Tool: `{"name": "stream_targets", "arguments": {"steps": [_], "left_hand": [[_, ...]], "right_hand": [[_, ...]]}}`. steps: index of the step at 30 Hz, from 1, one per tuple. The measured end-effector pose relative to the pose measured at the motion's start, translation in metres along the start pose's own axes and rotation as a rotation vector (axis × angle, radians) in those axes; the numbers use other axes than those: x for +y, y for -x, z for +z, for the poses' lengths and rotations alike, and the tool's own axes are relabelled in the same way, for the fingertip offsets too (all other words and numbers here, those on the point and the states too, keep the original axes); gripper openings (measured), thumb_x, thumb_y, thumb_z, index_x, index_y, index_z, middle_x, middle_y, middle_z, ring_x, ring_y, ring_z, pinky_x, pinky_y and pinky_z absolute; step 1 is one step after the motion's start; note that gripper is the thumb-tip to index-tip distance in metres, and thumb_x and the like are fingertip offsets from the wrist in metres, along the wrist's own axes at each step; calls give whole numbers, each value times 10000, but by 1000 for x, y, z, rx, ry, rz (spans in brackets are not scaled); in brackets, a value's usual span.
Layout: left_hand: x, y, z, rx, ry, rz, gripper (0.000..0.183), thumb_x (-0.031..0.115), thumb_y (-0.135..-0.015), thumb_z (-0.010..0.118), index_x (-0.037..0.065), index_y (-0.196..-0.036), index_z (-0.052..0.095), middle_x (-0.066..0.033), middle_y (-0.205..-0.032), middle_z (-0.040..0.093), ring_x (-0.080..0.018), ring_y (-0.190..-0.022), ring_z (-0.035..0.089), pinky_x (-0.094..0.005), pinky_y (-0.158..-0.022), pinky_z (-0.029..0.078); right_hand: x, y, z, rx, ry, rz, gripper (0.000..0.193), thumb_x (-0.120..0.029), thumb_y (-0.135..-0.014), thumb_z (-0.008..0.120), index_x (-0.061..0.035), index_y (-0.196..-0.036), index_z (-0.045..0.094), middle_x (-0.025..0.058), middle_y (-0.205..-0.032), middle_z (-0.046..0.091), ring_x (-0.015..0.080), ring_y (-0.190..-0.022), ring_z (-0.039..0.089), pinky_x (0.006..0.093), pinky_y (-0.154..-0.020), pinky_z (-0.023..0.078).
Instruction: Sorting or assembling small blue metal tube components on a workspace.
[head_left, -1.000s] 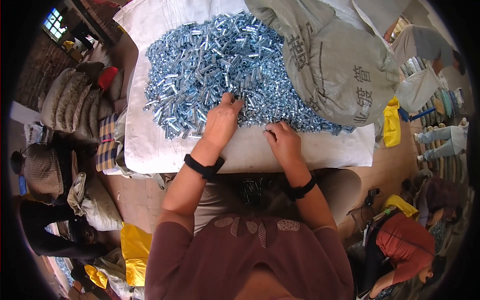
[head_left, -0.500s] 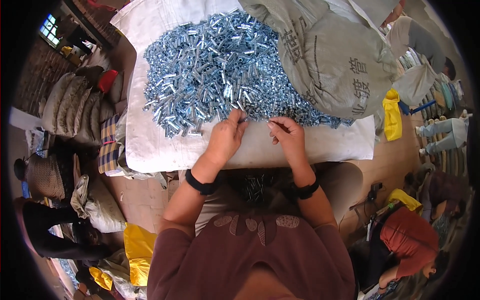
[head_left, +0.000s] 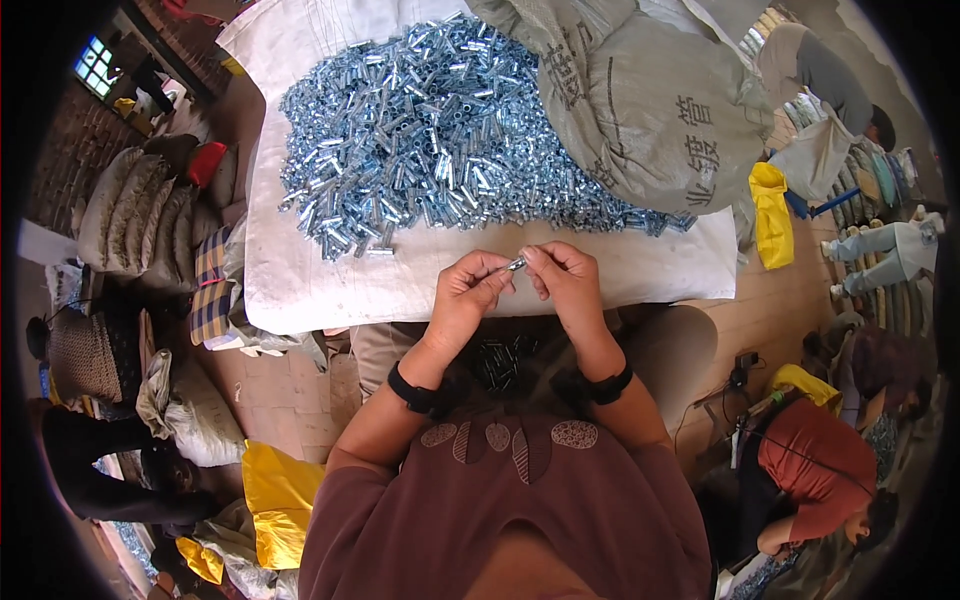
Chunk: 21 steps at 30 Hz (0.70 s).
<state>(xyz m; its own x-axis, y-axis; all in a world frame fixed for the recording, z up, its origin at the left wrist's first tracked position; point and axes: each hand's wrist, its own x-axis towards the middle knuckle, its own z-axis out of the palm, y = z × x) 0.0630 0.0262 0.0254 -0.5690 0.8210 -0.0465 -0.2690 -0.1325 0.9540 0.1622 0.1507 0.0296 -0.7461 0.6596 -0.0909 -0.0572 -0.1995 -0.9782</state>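
Note:
Over the near edge of the white-covered table (head_left: 330, 290), my two hands meet at a small shiny metal sleeve (head_left: 516, 265). My left hand (head_left: 470, 293) pinches one end between thumb and fingers. The fingers of my right hand (head_left: 565, 277) close on its other end, hiding that part. Just beyond lies a broad heap of loose silvery metal sleeves and smaller ring-like pieces (head_left: 420, 140). In my lap, below the table edge, several dark metal pieces (head_left: 505, 362) lie in shadow.
A grey woven sack (head_left: 650, 120) covers the heap's right side. Stacked full sacks (head_left: 135, 210) stand at the left, with a yellow bag (head_left: 278, 500) nearer me. Another yellow bag (head_left: 769, 215) hangs at the table's right. A person in a red shirt (head_left: 815, 465) bends at lower right.
Both hands have drawn back from the heap's near edge and come together. They were apart before; now a metal sleeve shows between their fingertips.

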Motion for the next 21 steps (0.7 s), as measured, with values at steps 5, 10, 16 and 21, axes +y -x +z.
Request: {"name": "stream_targets", "arguments": {"steps": [5,10,16,21], "left_hand": [[-5,1,-4,5,55,-49,97,51,-882,579,1,-959,612,-17,-710,599,-20,-491,377,-171,-430,271],[-9,4,-6,34,57,-79,90,50,-881,580,-2,-945,616,-23,-701,596,-27,-487,385,-171,-425,278],[-19,2,-11,99,27,-75,81,49,-882,577,-1,-932,617,-23,-688,594,-24,-486,390,-167,-425,284],[-24,-5,-14,160,-23,-107,81,75,-884,583,10,-908,625,-9,-670,589,-12,-488,390,-169,-425,283]], "right_hand": [[1,6,5,106,431,-274,159,-147,-832,667,9,-821,639,62,-652,580,130,-542,517,278,-503,415],[0,18,14,107,702,-519,123,-124,-836,638,-2,-846,638,142,-749,595,305,-648,580,354,-574,454],[20,11,20,145,738,-600,115,-112,-851,609,-7,-891,633,138,-755,599,309,-671,594,377,-589,467],[35,-1,18,99,840,-645,121,-136,-845,610,-23,-881,636,129,-755,601,307,-678,597,381,-589,476]]}}
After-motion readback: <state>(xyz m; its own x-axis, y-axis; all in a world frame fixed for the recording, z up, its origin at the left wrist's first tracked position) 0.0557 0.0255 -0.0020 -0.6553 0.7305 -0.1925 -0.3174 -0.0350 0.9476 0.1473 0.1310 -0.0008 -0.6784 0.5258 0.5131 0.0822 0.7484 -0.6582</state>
